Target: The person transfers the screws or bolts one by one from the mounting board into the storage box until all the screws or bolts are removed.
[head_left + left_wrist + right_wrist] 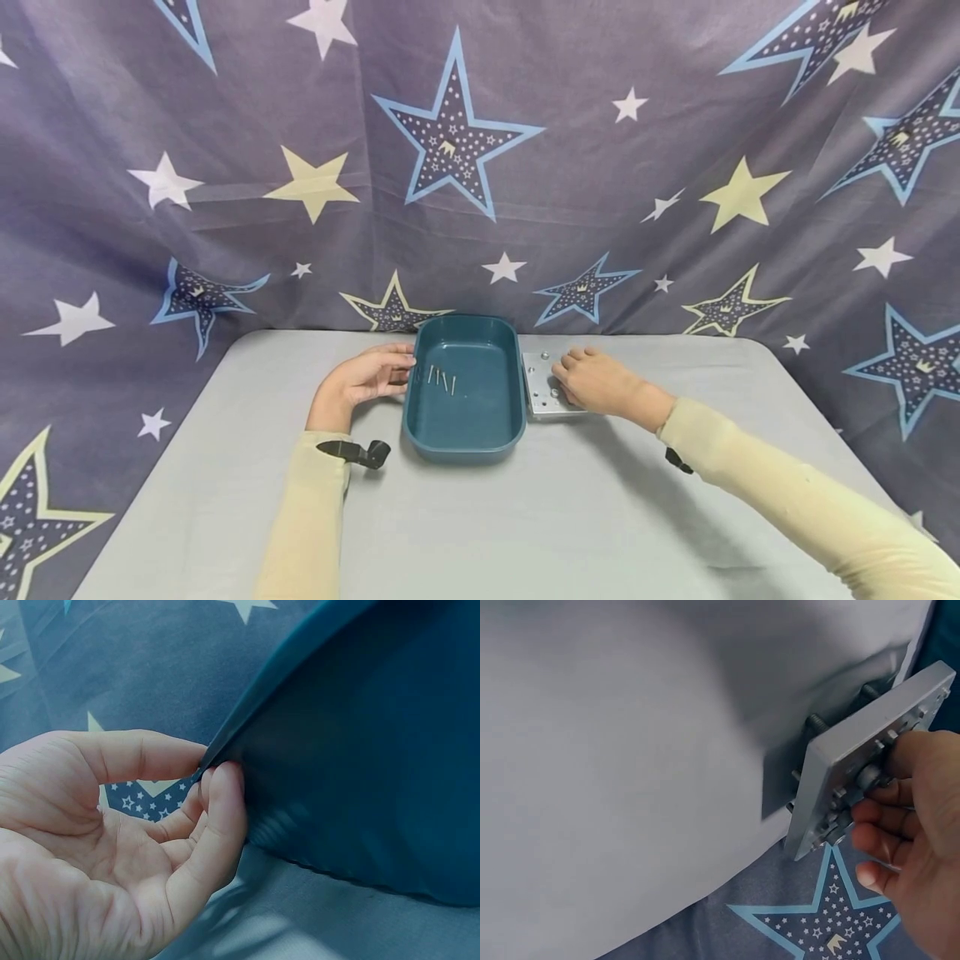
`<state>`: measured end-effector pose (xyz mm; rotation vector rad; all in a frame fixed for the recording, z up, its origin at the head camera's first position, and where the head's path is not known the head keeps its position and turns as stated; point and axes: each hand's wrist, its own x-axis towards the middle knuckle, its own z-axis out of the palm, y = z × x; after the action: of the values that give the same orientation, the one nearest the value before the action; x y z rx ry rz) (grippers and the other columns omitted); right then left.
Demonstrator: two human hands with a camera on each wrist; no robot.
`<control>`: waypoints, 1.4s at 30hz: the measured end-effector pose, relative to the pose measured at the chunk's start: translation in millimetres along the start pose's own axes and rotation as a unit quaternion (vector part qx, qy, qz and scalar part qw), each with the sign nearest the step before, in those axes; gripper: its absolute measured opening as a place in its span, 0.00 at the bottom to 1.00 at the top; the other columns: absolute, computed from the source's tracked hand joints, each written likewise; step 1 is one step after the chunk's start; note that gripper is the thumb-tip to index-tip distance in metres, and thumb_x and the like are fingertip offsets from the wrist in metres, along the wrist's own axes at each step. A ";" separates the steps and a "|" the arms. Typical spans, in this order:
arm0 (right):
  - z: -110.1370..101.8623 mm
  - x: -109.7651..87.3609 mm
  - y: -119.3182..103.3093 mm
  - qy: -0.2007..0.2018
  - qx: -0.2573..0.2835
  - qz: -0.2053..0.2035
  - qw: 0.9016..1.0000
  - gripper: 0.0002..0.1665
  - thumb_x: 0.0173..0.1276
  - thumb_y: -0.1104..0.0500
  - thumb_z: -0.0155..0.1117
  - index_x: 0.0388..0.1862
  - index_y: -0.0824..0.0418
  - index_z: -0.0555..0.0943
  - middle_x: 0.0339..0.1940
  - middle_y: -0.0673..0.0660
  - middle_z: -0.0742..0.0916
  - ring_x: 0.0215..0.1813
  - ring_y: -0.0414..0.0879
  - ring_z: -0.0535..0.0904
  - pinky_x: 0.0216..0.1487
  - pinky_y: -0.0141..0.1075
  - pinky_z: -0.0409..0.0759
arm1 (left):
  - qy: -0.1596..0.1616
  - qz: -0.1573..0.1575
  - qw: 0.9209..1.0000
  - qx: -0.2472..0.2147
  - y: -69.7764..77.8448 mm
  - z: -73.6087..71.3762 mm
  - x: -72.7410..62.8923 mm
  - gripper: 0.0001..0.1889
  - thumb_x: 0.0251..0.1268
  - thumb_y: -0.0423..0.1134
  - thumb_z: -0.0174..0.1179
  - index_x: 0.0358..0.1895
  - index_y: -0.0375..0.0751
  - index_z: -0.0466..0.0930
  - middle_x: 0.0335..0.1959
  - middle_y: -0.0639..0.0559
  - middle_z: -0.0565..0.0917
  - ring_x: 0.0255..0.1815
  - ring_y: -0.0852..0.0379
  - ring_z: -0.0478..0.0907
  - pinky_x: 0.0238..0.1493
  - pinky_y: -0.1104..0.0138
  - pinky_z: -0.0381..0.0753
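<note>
A dark teal tray (476, 433) stands in the middle of the table. My left hand (372, 373) pinches its left rim, thumb on one side and fingertips on the other in the left wrist view. Several thin screws (442, 379) lie inside the tray, at its left. Close by the tray's right side is a silver metal plate (538, 383) fitted with bolts. Over this plate my right hand (600, 383) has its fingers curled at a bolt (870, 777). The thumb and index tips are partly hidden there. Threaded bolt ends (816, 724) stick out beneath the plate.
A pale grey cloth covers the table (600, 517). Behind and on both sides hangs a dark curtain (570, 208) with a star print, right against the table's back edge. Black straps (352, 452) sit around both wrists.
</note>
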<state>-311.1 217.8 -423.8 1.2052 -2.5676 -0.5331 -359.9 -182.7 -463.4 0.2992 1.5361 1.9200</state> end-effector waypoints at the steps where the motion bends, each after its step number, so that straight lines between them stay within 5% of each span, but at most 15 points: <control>1: -0.2 0.3 -0.2 -0.005 0.003 0.003 1.000 0.11 0.68 0.56 0.66 0.41 0.61 0.77 0.36 0.58 0.86 0.42 0.53 0.82 0.47 0.44 0.84 | 0.004 -0.002 1.000 0.000 -0.2 0.2 0.2 0.17 0.71 0.35 0.59 0.59 0.39 0.70 0.40 0.58 0.85 0.41 0.63 0.83 0.46 0.68 0.84; 9: -2.7 2.3 -1.2 -0.024 0.042 0.024 0.999 0.10 0.69 0.58 0.66 0.43 0.62 0.78 0.38 0.59 0.86 0.44 0.54 0.83 0.51 0.47 0.85 | 0.044 -0.024 0.999 0.007 -0.8 2.2 4.5 0.20 0.77 0.30 0.48 0.68 0.30 0.61 0.39 0.57 0.84 0.39 0.63 0.82 0.44 0.68 0.84; 20: -6.1 5.9 -3.0 -0.045 0.066 0.037 0.996 0.12 0.68 0.59 0.68 0.46 0.64 0.80 0.40 0.60 0.87 0.46 0.55 0.84 0.53 0.47 0.84 | 0.060 -0.031 0.998 -0.001 0.0 3.0 3.3 0.18 0.77 0.29 0.47 0.65 0.33 0.62 0.35 0.57 0.83 0.35 0.63 0.81 0.40 0.69 0.84; 42: -13.6 15.7 -5.3 -0.054 0.020 0.016 0.998 0.13 0.57 0.63 0.74 0.40 0.61 0.82 0.34 0.58 0.88 0.39 0.53 0.84 0.48 0.44 0.84 | 0.055 -0.030 0.998 0.001 -1.0 2.3 4.8 0.17 0.77 0.29 0.47 0.65 0.33 0.63 0.36 0.57 0.84 0.37 0.64 0.81 0.41 0.69 0.84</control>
<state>-312.2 199.5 -412.7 1.1755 -2.6943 -0.5568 -361.9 -177.9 -464.7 0.1493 1.5999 1.9165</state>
